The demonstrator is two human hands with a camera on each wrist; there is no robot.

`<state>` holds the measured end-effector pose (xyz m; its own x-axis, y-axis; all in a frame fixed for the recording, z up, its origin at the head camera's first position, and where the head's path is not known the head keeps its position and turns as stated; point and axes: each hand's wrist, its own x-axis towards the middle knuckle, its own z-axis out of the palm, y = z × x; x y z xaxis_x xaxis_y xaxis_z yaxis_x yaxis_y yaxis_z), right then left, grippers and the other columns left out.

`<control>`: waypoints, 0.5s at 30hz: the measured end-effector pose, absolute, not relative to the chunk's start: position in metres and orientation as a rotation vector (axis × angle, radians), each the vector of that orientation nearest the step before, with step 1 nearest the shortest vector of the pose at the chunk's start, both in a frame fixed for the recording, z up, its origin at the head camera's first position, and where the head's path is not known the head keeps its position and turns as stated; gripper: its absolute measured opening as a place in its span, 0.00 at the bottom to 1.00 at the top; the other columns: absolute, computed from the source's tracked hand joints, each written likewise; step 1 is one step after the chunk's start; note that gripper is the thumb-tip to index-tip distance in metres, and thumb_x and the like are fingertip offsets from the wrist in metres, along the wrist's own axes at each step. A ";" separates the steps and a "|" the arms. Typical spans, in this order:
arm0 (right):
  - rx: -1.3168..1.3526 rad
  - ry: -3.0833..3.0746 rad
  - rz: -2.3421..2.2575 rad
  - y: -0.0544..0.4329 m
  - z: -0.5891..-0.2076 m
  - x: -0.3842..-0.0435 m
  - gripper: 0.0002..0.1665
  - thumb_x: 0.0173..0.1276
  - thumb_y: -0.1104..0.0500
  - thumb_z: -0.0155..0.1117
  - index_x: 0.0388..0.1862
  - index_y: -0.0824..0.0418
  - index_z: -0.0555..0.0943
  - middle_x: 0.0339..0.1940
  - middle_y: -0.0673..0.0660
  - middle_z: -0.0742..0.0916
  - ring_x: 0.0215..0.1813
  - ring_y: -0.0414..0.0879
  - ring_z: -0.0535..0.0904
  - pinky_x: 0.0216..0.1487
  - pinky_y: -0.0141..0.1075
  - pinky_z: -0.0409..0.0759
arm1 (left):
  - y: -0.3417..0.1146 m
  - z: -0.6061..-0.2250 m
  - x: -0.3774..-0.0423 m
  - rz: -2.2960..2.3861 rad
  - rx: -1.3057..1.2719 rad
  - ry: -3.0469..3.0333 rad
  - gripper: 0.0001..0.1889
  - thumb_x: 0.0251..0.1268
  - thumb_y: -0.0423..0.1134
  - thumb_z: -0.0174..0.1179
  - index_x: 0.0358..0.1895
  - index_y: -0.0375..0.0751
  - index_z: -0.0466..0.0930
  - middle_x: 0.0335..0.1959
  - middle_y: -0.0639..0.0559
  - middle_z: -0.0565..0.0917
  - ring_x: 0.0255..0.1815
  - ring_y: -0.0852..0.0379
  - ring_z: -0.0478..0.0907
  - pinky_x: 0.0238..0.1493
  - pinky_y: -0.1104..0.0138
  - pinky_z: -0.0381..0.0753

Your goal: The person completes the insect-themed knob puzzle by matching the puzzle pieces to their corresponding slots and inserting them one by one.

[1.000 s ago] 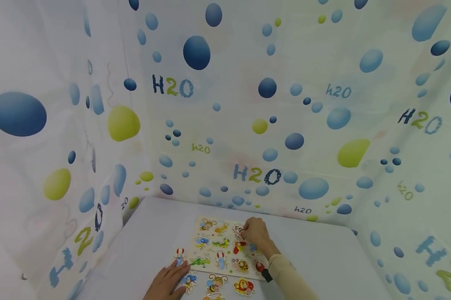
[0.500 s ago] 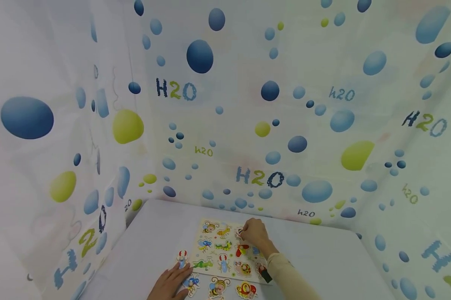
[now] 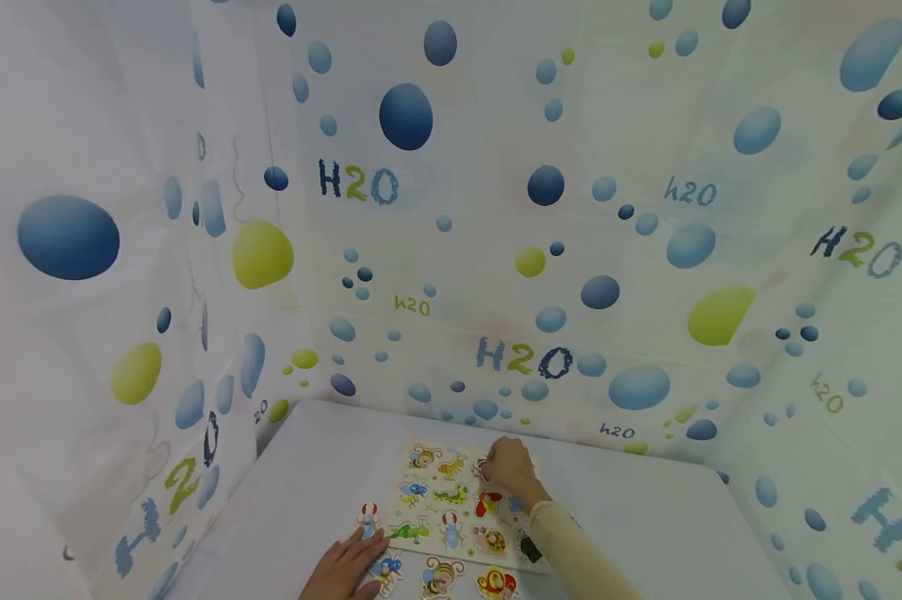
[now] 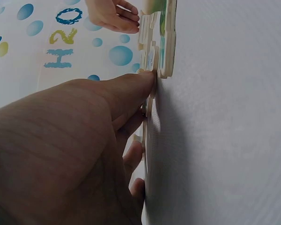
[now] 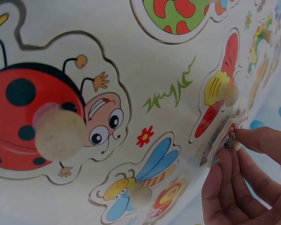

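Observation:
A wooden knob puzzle board (image 3: pixel 428 512) with colourful insect pieces lies on the white table. At its far right corner, my right hand (image 3: pixel 513 471) pinches an insect-shaped puzzle piece (image 5: pixel 220 140) with thumb and fingertips. That piece stands tilted at its place on the board; its picture is mostly hidden. My left hand (image 3: pixel 346 567) rests with extended fingers by the board's near left corner. Its thumb (image 4: pixel 131 89) touches the edge of a loose piece. Beside those fingers lie a red-and-blue beetle piece (image 3: pixel 368 518) and a blue mosquito piece (image 3: pixel 387 568).
Loose bee (image 3: pixel 442 575) and red-and-yellow insect (image 3: pixel 496 582) pieces lie in front of the board. A ladybug piece (image 5: pixel 33 112) with a round knob sits in its cutout. A small black object (image 3: pixel 530 547) is beside the right sleeve. Printed curtains (image 3: pixel 488 283) surround the table.
The head view has shifted slightly, moving everything right and down. My right hand stays at the far right corner with a small wrist turn; the black object now covers more of the ladybug.

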<state>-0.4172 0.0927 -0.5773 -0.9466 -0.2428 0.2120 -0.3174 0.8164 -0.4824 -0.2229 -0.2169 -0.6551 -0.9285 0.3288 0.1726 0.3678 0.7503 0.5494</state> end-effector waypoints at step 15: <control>0.370 -2.883 0.734 0.091 -0.583 -0.423 0.28 0.58 0.66 0.74 0.05 0.52 0.72 0.03 0.42 0.67 0.11 0.37 0.59 0.13 0.30 0.57 | -0.215 -0.654 -0.220 -0.903 -0.555 -2.844 0.30 0.80 0.62 0.51 0.74 0.49 0.75 0.74 0.52 0.75 0.73 0.28 0.68 0.65 0.27 0.67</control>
<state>-0.4226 0.0914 -0.5833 -0.9593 -0.2013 0.1982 -0.2715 0.8505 -0.4505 -0.2200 -0.2154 -0.6540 -0.9277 0.3101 0.2078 0.3732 0.7569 0.5365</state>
